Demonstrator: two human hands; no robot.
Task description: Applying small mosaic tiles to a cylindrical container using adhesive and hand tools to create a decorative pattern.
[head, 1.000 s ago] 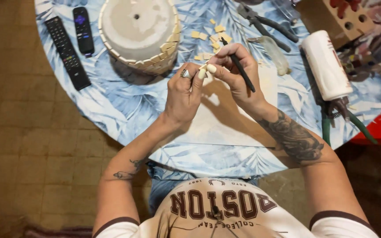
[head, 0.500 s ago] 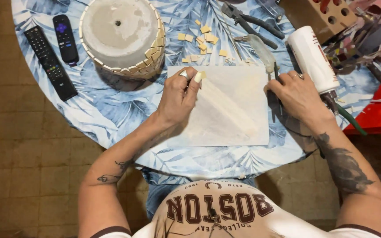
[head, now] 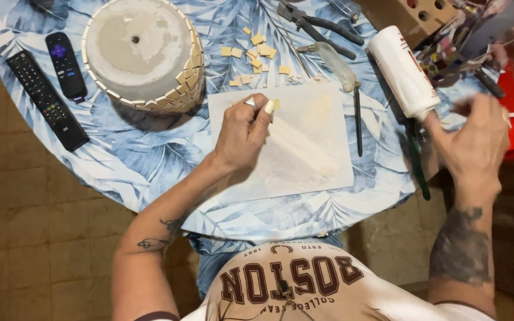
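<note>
Head view, looking down on a round table covered with a blue leaf-print cloth [head: 150,160]. The left hand [head: 242,134] rests on a sheet of white paper [head: 304,154] laid on the cloth, its fingers curled and pinching a small cream tile piece [head: 275,104] between thumb and fingertip. The right hand [head: 471,142] is raised off the table at the right edge, just beside the nozzle end of a white glue bottle [head: 401,70] that lies on its side; motion blur hides the fingers, so whether this hand is open or gripping anything cannot be told. A thin dark tool [head: 357,122] lies on the right part of the paper. Beyond the paper, loose cream tile pieces [head: 256,54] are scattered on the cloth, with pliers [head: 319,27] just beside them. An upturned grey pot [head: 141,53], its lower rim partly clad in cream tiles, stands at upper left, near the paper. Two black remote controls [head: 49,89] lie side by side to the left of the pot.
</note>
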